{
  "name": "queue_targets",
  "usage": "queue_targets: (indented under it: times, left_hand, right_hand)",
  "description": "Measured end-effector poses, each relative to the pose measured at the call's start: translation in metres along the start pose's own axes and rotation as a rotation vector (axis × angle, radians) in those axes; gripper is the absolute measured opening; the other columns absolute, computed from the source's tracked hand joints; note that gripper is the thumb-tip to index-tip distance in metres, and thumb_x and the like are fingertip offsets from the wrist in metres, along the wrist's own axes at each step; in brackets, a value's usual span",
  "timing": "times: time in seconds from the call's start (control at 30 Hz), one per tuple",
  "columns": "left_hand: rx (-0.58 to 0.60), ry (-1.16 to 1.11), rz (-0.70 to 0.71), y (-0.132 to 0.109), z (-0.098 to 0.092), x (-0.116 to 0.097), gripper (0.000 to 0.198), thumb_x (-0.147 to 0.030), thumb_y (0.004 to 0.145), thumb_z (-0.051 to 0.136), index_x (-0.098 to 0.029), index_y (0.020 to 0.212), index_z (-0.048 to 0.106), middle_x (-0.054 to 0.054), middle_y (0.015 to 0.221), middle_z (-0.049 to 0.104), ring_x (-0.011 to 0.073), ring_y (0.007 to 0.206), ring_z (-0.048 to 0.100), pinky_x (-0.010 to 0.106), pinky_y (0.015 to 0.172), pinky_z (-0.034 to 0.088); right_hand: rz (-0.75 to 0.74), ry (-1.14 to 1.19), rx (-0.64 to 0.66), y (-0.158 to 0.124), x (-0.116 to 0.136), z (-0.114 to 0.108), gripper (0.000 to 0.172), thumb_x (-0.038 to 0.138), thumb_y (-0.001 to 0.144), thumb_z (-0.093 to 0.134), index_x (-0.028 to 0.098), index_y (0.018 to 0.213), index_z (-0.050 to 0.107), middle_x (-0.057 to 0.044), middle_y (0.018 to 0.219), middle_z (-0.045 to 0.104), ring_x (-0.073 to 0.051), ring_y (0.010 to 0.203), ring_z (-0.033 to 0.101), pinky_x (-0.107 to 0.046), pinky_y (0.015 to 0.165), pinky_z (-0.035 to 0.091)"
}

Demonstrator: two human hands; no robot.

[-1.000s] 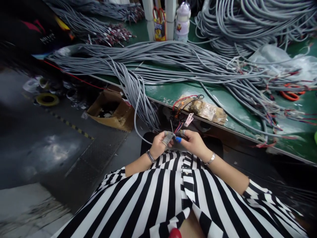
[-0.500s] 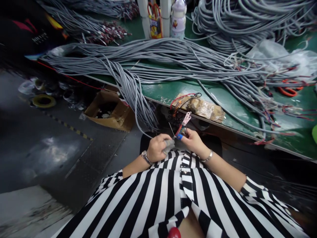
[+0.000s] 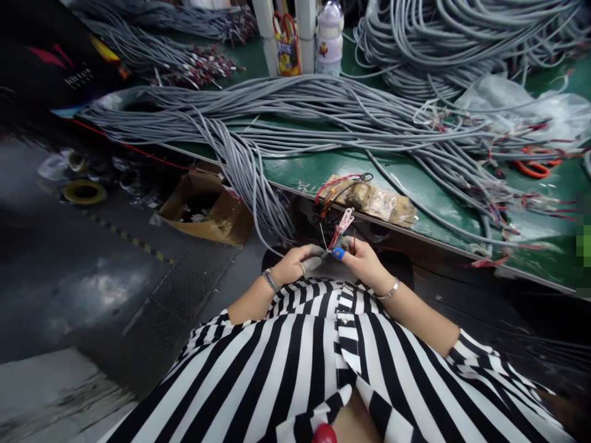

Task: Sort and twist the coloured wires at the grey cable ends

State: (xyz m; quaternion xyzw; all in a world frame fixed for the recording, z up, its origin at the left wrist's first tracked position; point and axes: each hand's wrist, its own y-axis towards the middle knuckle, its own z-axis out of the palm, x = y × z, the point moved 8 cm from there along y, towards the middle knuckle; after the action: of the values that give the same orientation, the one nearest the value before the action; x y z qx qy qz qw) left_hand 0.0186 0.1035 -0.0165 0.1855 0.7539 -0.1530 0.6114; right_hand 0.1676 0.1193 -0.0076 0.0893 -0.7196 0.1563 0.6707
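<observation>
My left hand [image 3: 295,263], with grey covers on its fingertips, pinches the stripped end of a grey cable [image 3: 263,239] in front of my waist. The cable runs back up to the bundle hanging over the table edge. Close beside it, my right hand [image 3: 362,261] is closed on thin coloured wires [image 3: 337,235] coming out of that cable end; a blue cover [image 3: 338,253] wraps its thumb. A pale pink slotted piece [image 3: 345,219] stands at the wires' upper ends. One thin white strand [image 3: 323,235] sticks up between the hands. The fingertips partly hide the grip.
Bundles of grey cable [image 3: 295,98] cover the green table [image 3: 300,169]. A taped block [image 3: 378,200] lies at its near edge. Orange-handled scissors [image 3: 530,167] and a plastic bag [image 3: 498,101] are at right, a bottle [image 3: 330,46] at the back. A cardboard box [image 3: 203,224] sits below the table.
My left hand has turned and opened out a little, its thumb and finger now stretched along the cable end. My right hand has shifted only slightly, still at the wires.
</observation>
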Motion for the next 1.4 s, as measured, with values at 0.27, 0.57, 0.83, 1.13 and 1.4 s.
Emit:
queue_targets:
  times: [0.27,0.57,0.83,1.13,1.4]
  left_hand:
    - [0.039,-0.130,-0.043,0.013,0.016,-0.006,0.045,-0.054,0.083,0.061,-0.012,0.067,0.063,0.002,0.057,0.061,0.0092,0.051,0.054,0.021,0.053,0.045]
    - [-0.379,0.341,0.222,-0.004,0.001,-0.032,0.019,-0.030,0.086,0.063,-0.015,0.089,0.073,0.006,0.079,0.073,0.0143,0.071,0.067,0.025,0.068,0.054]
    - [-0.459,0.405,0.276,-0.013,-0.003,-0.038,0.015,-0.026,0.084,0.065,-0.016,0.090,0.073,0.006,0.081,0.075,0.0159,0.072,0.069,0.026,0.068,0.055]
    - [-0.392,-0.240,0.071,-0.033,-0.008,-0.014,0.030,-0.043,0.083,0.066,-0.015,0.090,0.072,0.000,0.057,0.062,0.0093,0.050,0.054,0.021,0.050,0.046]
    - [-0.515,-0.263,-0.034,-0.043,-0.019,-0.004,0.032,-0.044,0.081,0.068,-0.013,0.089,0.071,0.000,0.061,0.063,0.0083,0.053,0.055,0.020,0.052,0.047]
  right_hand:
    - [-0.067,0.067,-0.053,-0.005,0.005,-0.009,0.028,0.044,0.078,0.068,0.018,0.084,0.061,-0.001,0.076,0.064,-0.013,0.065,0.055,-0.028,0.065,0.047]
    - [-0.443,-0.451,-0.433,-0.035,0.044,-0.039,0.012,0.029,0.087,0.057,0.019,0.091,0.063,-0.004,0.079,0.063,-0.016,0.068,0.056,-0.030,0.063,0.047]
    - [-0.532,-0.736,-0.187,-0.043,0.062,-0.003,0.015,0.033,0.084,0.059,0.018,0.082,0.061,-0.003,0.070,0.056,-0.014,0.059,0.049,-0.027,0.055,0.039]
    - [-0.289,-0.569,-0.260,-0.014,0.036,-0.022,0.028,0.031,0.085,0.055,0.019,0.061,0.049,0.002,0.056,0.048,-0.011,0.053,0.041,-0.025,0.052,0.034]
    - [-0.639,-0.523,-0.064,-0.064,0.109,0.016,0.016,0.031,0.086,0.056,0.022,0.095,0.065,-0.006,0.083,0.067,-0.017,0.068,0.060,-0.031,0.063,0.048]
